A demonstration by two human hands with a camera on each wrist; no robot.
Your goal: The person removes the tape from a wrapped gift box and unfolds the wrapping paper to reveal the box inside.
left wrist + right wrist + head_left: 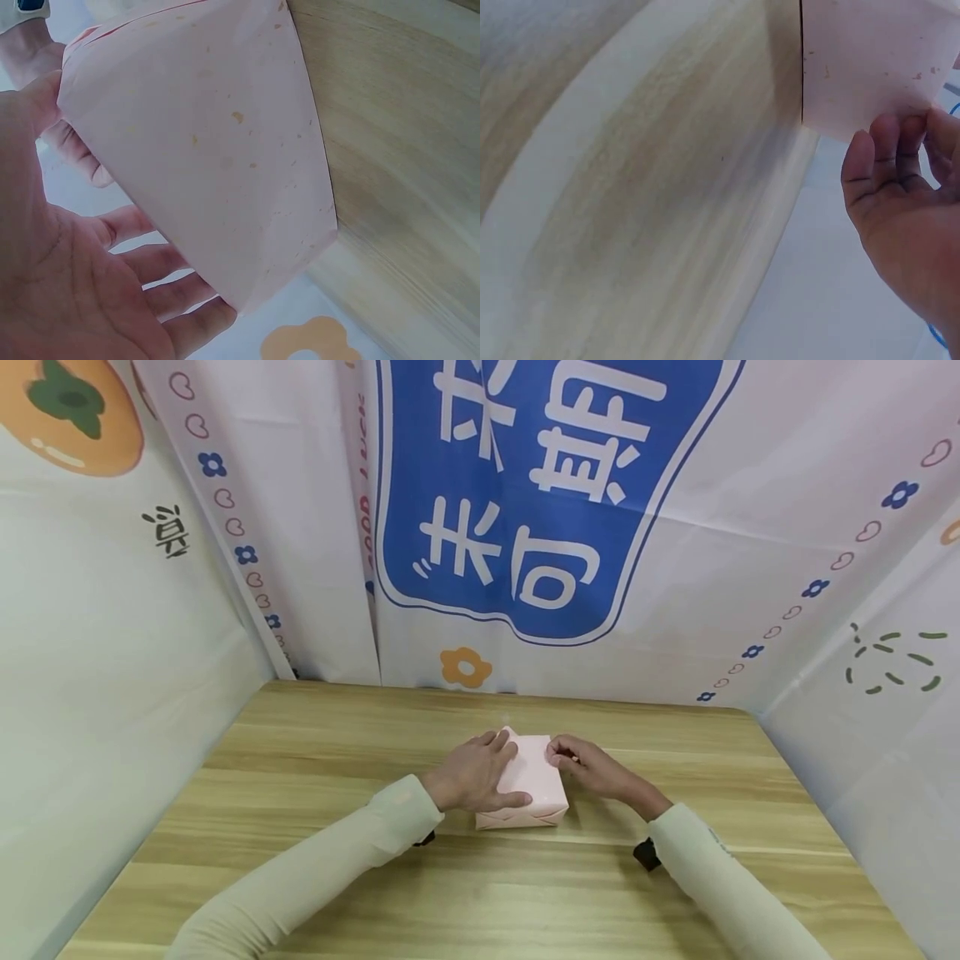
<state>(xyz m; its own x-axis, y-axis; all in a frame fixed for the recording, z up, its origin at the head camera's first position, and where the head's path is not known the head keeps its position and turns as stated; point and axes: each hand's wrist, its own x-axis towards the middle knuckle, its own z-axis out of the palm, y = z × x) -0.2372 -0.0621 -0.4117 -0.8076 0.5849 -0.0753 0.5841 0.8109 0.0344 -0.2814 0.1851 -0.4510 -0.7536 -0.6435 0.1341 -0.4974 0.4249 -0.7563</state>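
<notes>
A box wrapped in pale pink paper (536, 781) lies on the wooden table, its near end folded into crossing flaps. A pointed bit of pink paper stands at its far left corner. My left hand (477, 772) rests across the box's left side, fingers spread and thumb stretched over the top. In the left wrist view, that hand's fingertips (217, 315) touch one long edge of the box. Beside the far right edge, my right hand (588, 766) has bent fingers, thumb and index pinching at the paper's edge. The right wrist view shows these curled fingers (885, 146) against the box.
The wooden table (300, 760) spreads out around the box. Printed white cloth (315, 527) hangs behind it, with more white cloth on both sides. Black bands (647, 854) show under the wrists.
</notes>
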